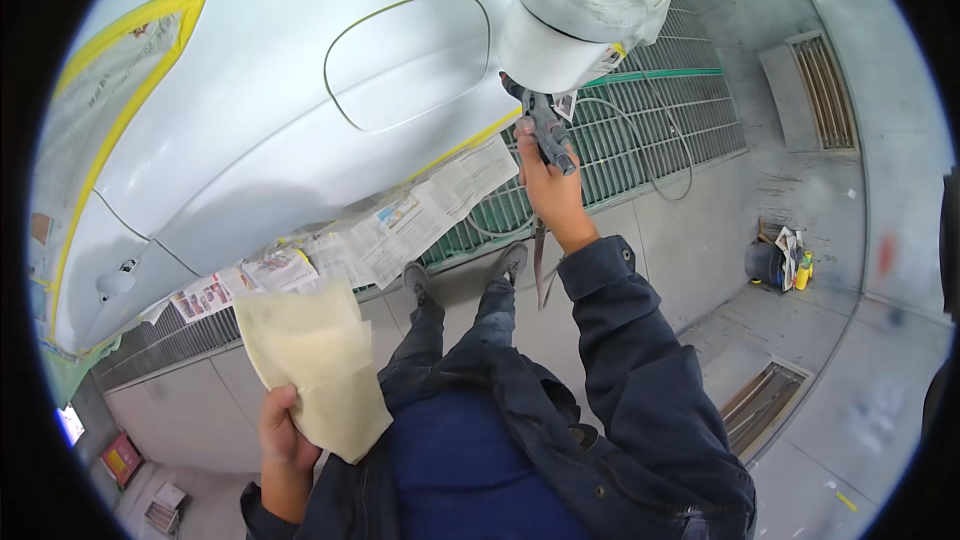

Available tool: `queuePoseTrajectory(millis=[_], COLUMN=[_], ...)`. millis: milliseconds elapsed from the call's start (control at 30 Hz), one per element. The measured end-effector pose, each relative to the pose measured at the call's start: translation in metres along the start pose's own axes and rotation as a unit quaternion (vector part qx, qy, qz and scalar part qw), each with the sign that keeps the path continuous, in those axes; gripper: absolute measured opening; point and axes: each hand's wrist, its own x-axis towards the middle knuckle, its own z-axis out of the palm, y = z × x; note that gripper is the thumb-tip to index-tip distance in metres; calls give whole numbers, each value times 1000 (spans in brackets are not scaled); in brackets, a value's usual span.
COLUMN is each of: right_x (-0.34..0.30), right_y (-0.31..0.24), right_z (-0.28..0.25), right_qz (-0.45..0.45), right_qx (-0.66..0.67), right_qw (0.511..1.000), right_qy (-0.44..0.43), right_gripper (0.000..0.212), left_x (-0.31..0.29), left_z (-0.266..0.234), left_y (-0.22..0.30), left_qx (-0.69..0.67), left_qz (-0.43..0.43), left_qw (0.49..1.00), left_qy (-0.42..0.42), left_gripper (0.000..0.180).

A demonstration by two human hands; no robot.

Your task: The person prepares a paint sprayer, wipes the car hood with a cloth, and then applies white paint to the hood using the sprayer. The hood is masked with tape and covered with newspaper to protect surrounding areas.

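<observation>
My left hand point(286, 430) is closed on the lower left edge of a folded pale yellow cloth point(318, 370), which hangs in front of my legs. Held out ahead, my right hand point(548, 185) is wrapped round the handle of a spray gun point(547, 130). A large white cup point(560, 45) with a dusty grey lid sits on top of the gun. The gun is close beside the lower edge of a white car body point(260, 70), which has an outlined filler flap point(410, 60). The gun's trigger is mostly hidden by my fingers.
Newspaper sheets point(400, 225) hang along the car's lower edge. Yellow tape point(95, 180) frames a covered window at left. A hose point(685, 165) loops over the floor grating point(640, 125). A dark bucket point(765, 263) and a yellow bottle point(803, 270) stand near the right wall.
</observation>
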Motion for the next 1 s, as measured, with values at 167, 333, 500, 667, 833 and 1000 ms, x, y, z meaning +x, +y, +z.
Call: queuePoseTrajectory(millis=[167, 333, 500, 667, 833, 1000], right_x=[-8, -21, -37, -52, -64, -74], right_y=[30, 39, 36, 38, 37, 31], right_z=[15, 26, 42, 61, 80, 96], right_qz=[-13, 30, 62, 58, 85, 70], right_qx=[-23, -61, -71, -35, -8, -7], right_qw=[1000, 998, 995, 997, 994, 993], right_qy=[0, -14, -34, -48, -72, -91], right_gripper=[26, 23, 24, 31, 37, 43], left_x=[2, 5, 7, 8, 8, 9], left_z=[-23, -27, -37, -50, -55, -63], left_y=[10, 22, 34, 47, 54, 58], left_qx=[-17, -44, -56, -64, -68, -56], left_qz=[34, 59, 89, 125, 155, 188], left_qw=[999, 996, 991, 982, 973, 964], left_qy=[37, 52, 81, 128, 157, 180], left_gripper=[59, 58, 57, 55, 53, 53])
